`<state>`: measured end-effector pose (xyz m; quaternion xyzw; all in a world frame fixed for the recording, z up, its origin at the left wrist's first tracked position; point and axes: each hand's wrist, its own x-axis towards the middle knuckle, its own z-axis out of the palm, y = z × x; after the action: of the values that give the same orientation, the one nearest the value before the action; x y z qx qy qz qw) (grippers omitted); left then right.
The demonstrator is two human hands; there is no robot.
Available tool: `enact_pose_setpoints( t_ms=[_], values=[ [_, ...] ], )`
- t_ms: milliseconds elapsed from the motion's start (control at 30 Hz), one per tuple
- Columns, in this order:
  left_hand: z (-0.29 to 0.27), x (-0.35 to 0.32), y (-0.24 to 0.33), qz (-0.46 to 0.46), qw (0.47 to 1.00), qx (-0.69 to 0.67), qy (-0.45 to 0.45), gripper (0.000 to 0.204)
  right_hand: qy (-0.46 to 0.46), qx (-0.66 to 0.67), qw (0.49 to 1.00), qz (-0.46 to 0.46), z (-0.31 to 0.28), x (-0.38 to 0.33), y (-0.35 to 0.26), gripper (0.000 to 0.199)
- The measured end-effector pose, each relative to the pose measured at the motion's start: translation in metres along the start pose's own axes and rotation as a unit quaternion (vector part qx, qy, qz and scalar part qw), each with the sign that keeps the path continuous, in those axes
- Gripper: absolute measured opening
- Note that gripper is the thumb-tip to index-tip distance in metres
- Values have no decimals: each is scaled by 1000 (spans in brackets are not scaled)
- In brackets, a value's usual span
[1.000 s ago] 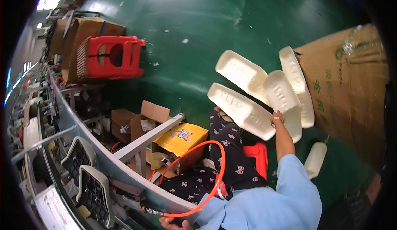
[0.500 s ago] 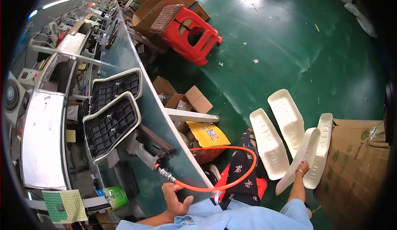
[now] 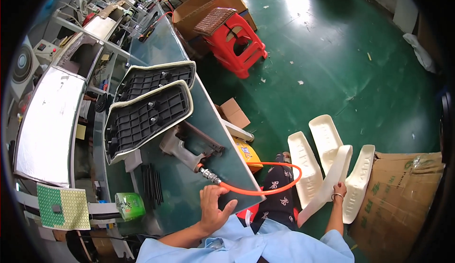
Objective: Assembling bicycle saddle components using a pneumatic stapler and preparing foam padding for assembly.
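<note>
My right hand [image 3: 339,190] grips the edge of a long cream foam cushion [image 3: 318,197], which stands tilted above the floor at my right. Similar cream cushions [image 3: 303,156] lie on the floor around it. My left hand [image 3: 214,209] rests on the near edge of the bench, fingers and thumb apart, holding nothing. Just beyond its fingertips is the metal coupling of an orange air hose [image 3: 244,192], joined to a grey air stapler [image 3: 182,154] lying on the bench. Past the stapler sit two black ribbed plastic seat bases [image 3: 149,116] with cream rims.
A large cardboard box [image 3: 395,201] stands beside the cushions at the right. Beyond the bench [image 3: 215,135] are a red plastic stool [image 3: 237,45] and an open carton [image 3: 208,7]. A green packet [image 3: 129,206] and a silvery panel [image 3: 50,121] are at the left. The hose loops past my knee.
My right hand has lifted the gripped cushion and drawn it left and nearer to me. My left hand stays at the bench edge, its thumb more spread. The view has shifted.
</note>
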<state>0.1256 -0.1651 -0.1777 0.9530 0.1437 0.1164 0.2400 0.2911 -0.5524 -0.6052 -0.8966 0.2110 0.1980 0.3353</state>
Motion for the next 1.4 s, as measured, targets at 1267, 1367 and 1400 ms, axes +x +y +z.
enact_pose_setpoints(
  t_ms=[1267,1367,1400],
  values=[
    [-12,-62,1,-43,846,-530,42,64,442,529,610,-390,-429,-330,-177,33],
    [-10,-62,7,-42,849,-525,32,64,462,707,431,-317,-513,-318,-108,75],
    [-11,-62,-5,-51,844,-533,41,64,460,711,421,-325,-529,-322,-115,85]
  ],
)
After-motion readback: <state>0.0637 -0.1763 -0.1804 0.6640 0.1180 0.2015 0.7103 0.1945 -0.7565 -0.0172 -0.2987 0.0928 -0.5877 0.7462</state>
